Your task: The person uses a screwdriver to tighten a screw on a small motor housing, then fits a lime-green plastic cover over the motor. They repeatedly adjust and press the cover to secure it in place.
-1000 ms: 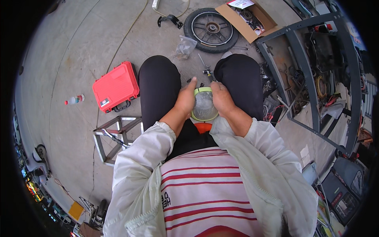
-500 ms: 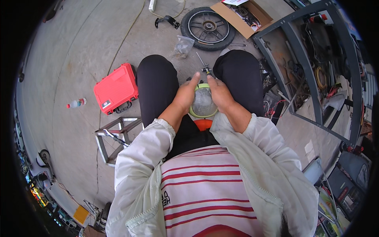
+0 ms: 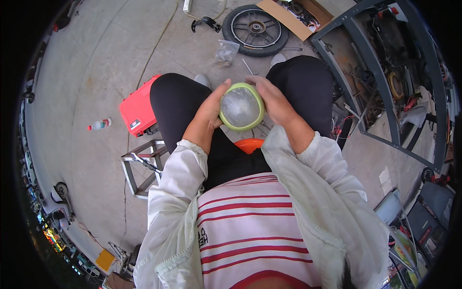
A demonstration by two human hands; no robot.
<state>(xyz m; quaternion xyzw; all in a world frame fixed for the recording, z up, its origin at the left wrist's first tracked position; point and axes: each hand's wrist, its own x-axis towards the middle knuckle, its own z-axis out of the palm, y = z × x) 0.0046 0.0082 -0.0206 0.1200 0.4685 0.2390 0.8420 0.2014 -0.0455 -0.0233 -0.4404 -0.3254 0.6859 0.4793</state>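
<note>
A rounded headlight with a lime-green rim and a clear face under wrinkled film is up between my knees, its face turned toward me. My left hand is closed on its left edge, thumb along the upper rim and fingertips under the lower left. On the other side, my right hand lies against the right edge, its fingers bent over near the top and slightly blurred. The back of the headlight is hidden. Just beyond my hands, a thin metal rod shows on the floor.
Ahead lie a spoked wheel, a plastic bag, a black bracket and an open carton. A red case, bottle and metal frame are left. A grey rack stands right.
The headlight has come up and tilted, so its whole face now shows. My hands have shifted with it, and my knees have spread farther apart.
</note>
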